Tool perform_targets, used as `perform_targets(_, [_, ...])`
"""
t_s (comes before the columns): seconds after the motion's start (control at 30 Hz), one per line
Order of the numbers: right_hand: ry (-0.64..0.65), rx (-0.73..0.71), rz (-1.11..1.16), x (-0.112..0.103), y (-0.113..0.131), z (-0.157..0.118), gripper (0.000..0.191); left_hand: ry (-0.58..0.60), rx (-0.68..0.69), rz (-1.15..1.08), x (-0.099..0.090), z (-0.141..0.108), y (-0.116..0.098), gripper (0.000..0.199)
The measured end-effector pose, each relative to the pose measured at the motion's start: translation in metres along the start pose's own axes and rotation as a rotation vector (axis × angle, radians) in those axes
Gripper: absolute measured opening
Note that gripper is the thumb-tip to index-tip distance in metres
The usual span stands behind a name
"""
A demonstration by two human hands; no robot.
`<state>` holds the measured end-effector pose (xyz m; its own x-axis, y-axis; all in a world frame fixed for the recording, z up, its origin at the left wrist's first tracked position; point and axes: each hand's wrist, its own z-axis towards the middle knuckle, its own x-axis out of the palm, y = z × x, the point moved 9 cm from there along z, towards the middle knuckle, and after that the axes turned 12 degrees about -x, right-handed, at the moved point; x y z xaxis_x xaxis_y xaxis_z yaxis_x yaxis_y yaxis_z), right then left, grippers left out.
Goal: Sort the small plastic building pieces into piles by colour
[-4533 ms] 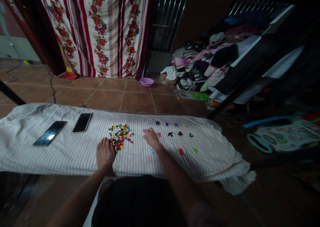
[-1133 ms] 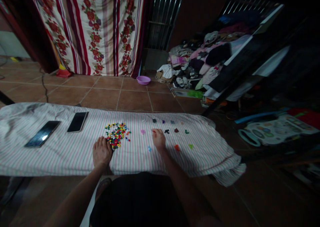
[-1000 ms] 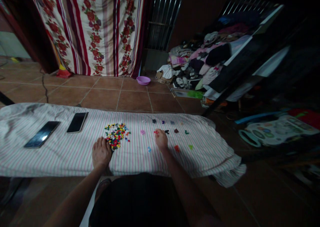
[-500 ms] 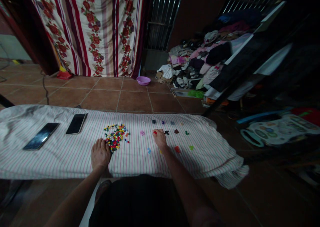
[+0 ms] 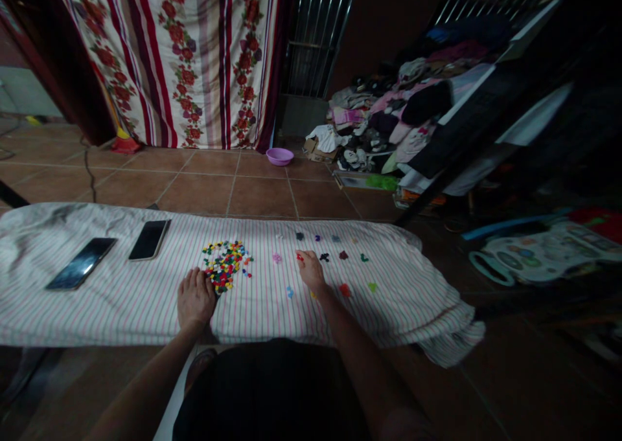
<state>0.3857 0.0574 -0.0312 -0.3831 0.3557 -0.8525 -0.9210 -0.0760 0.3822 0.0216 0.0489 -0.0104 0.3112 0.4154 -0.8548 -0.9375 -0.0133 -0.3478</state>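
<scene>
Left hand (image 5: 195, 296) flat, fingers together, touching bead pile (image 5: 224, 265). Right hand (image 5: 311, 271) fingertips pinched at red beads (image 5: 300, 257); grip unclear. Risk: striped cloth (image 5: 121, 298) shifts, nearby sorted groups mix.

The coloured beads (image 5: 224, 264) are too small to tell their shapes. The right hand (image 5: 311, 271) hides whatever its fingertips touch. The left hand (image 5: 195, 296) covers the pile's near edge. Dark shelves (image 5: 510, 98) blur at right.

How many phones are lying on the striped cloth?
2. One phone lies near the cloth's left end; the other phone lies just to its right, left of the pile of coloured pieces.
</scene>
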Motion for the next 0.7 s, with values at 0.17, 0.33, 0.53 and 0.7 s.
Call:
perform_targets(0.17, [-0.016,-0.001,0.035,-0.0035,0.0005,0.0004,0.026,-0.026,-0.006,-0.001,-0.0021,0.0001,0.0001,0.039])
perform_targets(0.33, [-0.048,-0.008,0.068,-0.0064,0.0009,0.0018,0.020,-0.019,-0.006,-0.001,-0.0020,-0.0004,-0.0006,0.040])
perform_targets(0.53, [-0.051,0.014,0.041,-0.0046,-0.0004,0.0022,0.024,-0.004,-0.015,-0.039,0.0012,-0.0001,0.0023,0.041])
perform_targets(0.7, [-0.029,0.038,0.027,-0.0015,-0.0036,0.0030,0.021,-0.017,-0.018,-0.027,0.0013,0.0003,0.0032,0.040])
